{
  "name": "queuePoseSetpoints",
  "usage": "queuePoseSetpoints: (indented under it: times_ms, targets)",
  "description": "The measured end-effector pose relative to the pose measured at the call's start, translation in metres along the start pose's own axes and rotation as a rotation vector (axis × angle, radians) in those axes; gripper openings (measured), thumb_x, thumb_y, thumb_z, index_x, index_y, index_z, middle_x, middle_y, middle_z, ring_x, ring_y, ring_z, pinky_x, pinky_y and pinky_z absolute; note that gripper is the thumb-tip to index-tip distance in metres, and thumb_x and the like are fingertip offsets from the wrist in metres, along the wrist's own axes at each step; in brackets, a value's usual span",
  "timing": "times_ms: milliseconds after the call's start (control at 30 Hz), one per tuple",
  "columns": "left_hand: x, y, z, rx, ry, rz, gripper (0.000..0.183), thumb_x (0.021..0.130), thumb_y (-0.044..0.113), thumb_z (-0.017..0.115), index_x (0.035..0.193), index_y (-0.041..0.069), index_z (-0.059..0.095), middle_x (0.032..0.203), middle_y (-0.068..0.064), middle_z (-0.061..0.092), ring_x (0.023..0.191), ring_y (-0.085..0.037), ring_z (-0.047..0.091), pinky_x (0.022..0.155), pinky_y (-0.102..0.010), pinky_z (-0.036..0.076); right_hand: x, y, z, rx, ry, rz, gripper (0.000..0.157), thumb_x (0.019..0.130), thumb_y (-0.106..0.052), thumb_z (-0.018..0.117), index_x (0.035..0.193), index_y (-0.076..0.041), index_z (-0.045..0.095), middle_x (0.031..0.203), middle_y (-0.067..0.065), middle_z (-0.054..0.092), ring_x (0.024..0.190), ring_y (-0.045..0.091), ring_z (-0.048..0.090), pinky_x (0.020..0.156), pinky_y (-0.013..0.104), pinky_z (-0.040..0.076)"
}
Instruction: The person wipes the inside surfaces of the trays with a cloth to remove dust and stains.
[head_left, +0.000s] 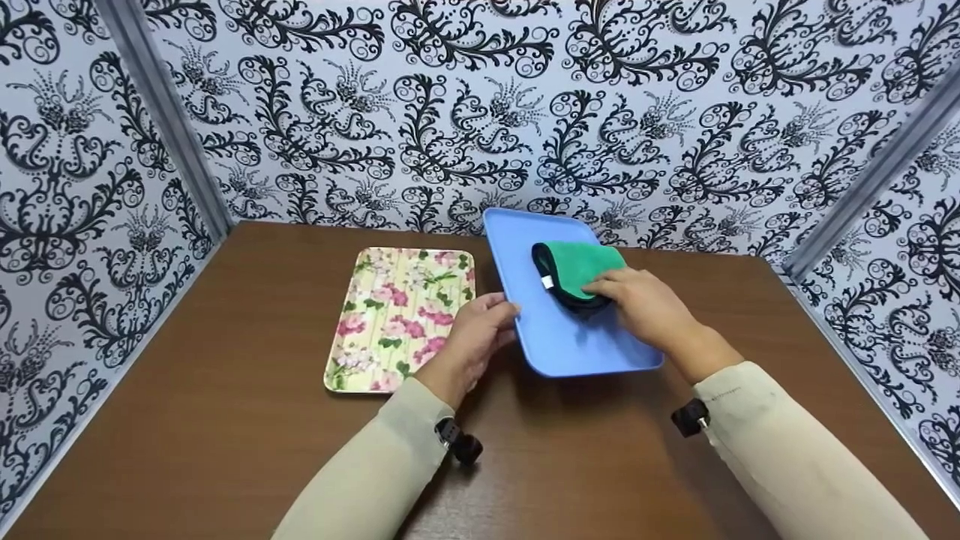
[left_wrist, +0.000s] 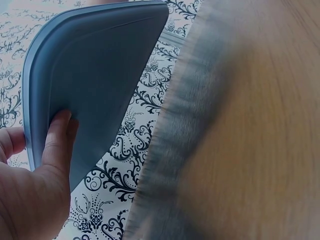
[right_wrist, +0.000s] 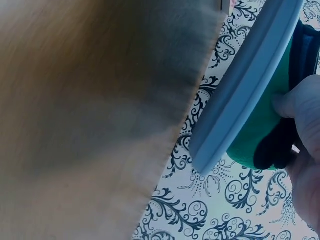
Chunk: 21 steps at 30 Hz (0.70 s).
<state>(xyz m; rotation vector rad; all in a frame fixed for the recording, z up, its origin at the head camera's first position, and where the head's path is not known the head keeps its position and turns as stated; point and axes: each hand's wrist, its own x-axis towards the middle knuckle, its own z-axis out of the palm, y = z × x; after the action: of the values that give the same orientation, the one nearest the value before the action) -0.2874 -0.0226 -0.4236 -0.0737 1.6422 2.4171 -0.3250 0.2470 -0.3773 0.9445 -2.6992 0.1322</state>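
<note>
The left hand (head_left: 480, 330) pinches the edge of the blue tray (head_left: 551, 346), tilted over the counter (head_left: 240, 360); the right hand (head_left: 651, 309) grips the green cloth (head_left: 589, 262) against its upper face. For even contact, brace the tray firmly.

Left grip (head_left: 478, 334) holding tilted blue tray (head_left: 559, 345), right grip (head_left: 651, 307) holding green cloth (head_left: 581, 264) against it, floral tray (head_left: 397, 304) alongside

Downward head, close wrist views share blue tray (head_left: 559, 339).
</note>
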Motion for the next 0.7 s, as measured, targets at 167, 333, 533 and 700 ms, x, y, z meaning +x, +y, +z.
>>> queuePoseSetpoints:
  times_ms: [167,333,533,700]
  targets:
    - [0.0,-0.002,0.001,-0.005,0.001,0.016,0.037,0.096,0.008,0.062,0.132,-0.004,0.064,0.115,-0.014,0.073,0.097,-0.018,0.07,0.089,-0.033,0.061,-0.004,0.0,0.003,0.007,-0.01,0.037,0.047,0.09,0.009,0.056,0.129,-0.01,0.072,0.129,0.013,0.072,0.123,0.038,0.066,0.105,0.055,0.052]
    - [-0.001,-0.001,0.002,-0.001,0.003,0.02,0.036,0.096,0.008,0.062,0.131,-0.004,0.064,0.114,-0.014,0.073,0.096,-0.017,0.07,0.088,-0.032,0.061,-0.007,-0.005,0.004,0.026,0.003,0.055,0.047,0.089,0.01,0.056,0.128,-0.01,0.073,0.127,0.012,0.073,0.12,0.037,0.068,0.102,0.053,0.054]
    - [0.0,-0.002,0.003,-0.018,-0.008,0.035,0.039,0.095,0.007,0.061,0.131,-0.007,0.062,0.11,-0.014,0.073,0.092,-0.016,0.07,0.085,-0.031,0.061,-0.007,-0.016,0.004,0.035,0.017,0.045,0.048,0.087,0.009,0.062,0.128,-0.013,0.073,0.126,0.008,0.074,0.119,0.033,0.069,0.102,0.051,0.055]
    - [-0.001,-0.003,0.002,-0.017,-0.001,0.037,0.037,0.095,0.006,0.062,0.13,-0.007,0.063,0.105,-0.011,0.073,0.09,-0.015,0.07,0.083,-0.03,0.061,-0.006,-0.025,0.005,0.032,0.019,0.023,0.046,0.089,0.006,0.065,0.129,-0.014,0.073,0.125,0.007,0.074,0.118,0.032,0.069,0.102,0.05,0.055]
